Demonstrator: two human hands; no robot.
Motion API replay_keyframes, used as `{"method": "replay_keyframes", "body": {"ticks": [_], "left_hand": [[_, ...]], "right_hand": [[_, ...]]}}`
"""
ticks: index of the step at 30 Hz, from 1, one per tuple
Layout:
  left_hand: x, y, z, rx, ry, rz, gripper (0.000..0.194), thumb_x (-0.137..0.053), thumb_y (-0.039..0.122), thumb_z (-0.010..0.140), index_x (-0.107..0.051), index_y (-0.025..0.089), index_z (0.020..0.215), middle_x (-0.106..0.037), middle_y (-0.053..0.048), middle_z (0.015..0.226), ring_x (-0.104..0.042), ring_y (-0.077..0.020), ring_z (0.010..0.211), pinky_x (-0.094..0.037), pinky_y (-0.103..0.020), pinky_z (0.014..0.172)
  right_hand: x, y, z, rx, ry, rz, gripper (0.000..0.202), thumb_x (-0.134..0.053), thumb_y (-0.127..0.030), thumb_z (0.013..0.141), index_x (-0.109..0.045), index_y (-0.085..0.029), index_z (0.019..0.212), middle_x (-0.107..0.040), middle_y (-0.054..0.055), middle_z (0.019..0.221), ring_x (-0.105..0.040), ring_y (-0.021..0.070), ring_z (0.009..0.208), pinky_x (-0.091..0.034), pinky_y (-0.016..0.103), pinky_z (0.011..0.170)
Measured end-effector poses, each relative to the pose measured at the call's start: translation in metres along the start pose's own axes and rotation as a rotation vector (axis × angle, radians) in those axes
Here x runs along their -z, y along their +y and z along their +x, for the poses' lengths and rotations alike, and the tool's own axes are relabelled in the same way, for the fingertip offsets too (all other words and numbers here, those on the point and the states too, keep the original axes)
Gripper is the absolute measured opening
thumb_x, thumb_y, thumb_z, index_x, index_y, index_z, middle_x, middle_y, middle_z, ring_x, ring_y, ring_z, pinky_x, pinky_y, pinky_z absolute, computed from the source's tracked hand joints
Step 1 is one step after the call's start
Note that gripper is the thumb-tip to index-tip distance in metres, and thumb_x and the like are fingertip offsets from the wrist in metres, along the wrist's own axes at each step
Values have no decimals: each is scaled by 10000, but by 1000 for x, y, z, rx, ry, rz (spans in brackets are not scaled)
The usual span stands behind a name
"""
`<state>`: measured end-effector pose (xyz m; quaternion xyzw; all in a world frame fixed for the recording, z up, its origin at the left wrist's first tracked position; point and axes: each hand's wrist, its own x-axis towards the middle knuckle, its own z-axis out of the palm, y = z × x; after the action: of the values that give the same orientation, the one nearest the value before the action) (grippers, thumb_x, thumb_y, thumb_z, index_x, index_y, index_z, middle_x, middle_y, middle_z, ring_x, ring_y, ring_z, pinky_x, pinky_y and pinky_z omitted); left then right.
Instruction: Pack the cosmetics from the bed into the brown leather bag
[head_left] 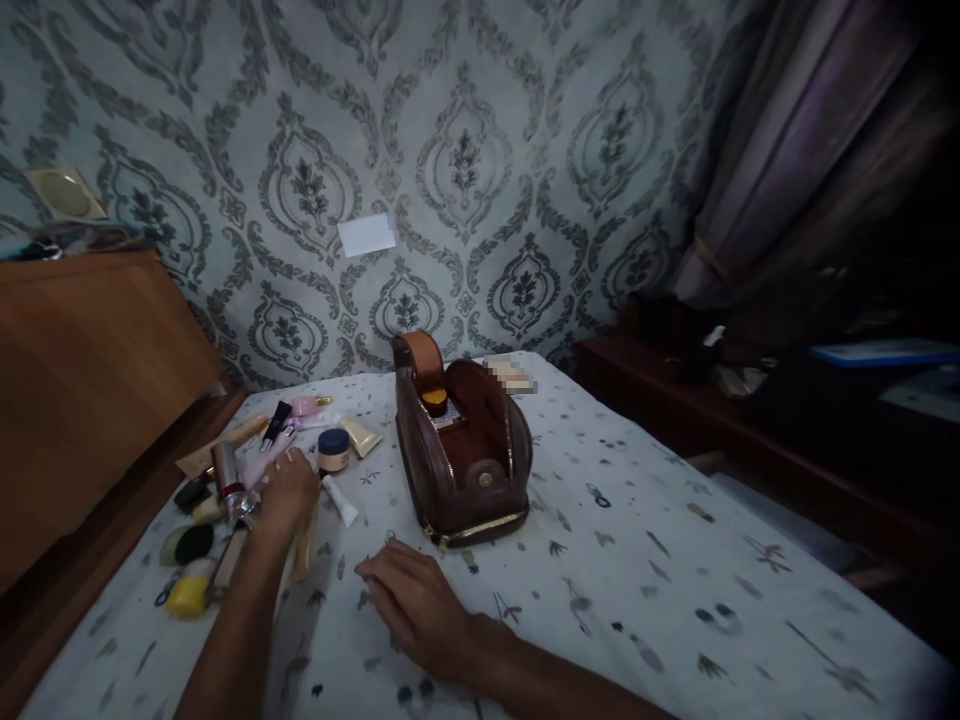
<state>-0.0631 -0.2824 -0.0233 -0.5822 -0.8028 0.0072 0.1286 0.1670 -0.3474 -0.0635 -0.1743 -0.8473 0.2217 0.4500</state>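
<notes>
An open brown bag (469, 500) stands on the patterned cloth, its zipper apart. Inside it lies a round item with a yellow top (434, 401). My left hand (291, 487) reaches in among the cosmetics at the left, beside a metallic cylinder (227, 470) and a pink tube (266, 458); its fingertips are hard to make out. Right of that hand are a dark-lidded jar (334, 449), a cream tube (361, 436) and a small white tube (341, 500). My right hand (415, 602) rests on the cloth in front of the bag, fingers loosely extended, holding nothing.
A yellow item (189, 592) and a dark green round item (187, 544) lie at the near left. A wooden panel (97, 380) borders the left side. Behind the bag lies a pale, blurred item (510, 374). Dark furniture (660, 400) stands at the right.
</notes>
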Motion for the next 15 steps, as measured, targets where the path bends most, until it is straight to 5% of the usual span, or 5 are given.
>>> {"method": "replay_keyframes", "body": {"ticks": [6,15], "left_hand": [[-4,3,15,77,-138,22,367,-609,370,928,-576,175,1237,-613,-88,1235,-636,-219,1038,-551,-438,872],[0,5,38,171,-214,-54,369,-606,365,930,-574,170,1241,-614,-95,1237,-636,-226,1044,-553,-442,871]], "right_hand": [[-2,7,-3,-68,41,34,207,-428,-151,957,-608,-184,1053,-689,63,869,-632,169,813,-518,279,759],[0,7,-5,-111,-12,55,228,-434,-155,962,-629,-177,1078,-709,75,921,-654,185,854,-513,292,805]]}}
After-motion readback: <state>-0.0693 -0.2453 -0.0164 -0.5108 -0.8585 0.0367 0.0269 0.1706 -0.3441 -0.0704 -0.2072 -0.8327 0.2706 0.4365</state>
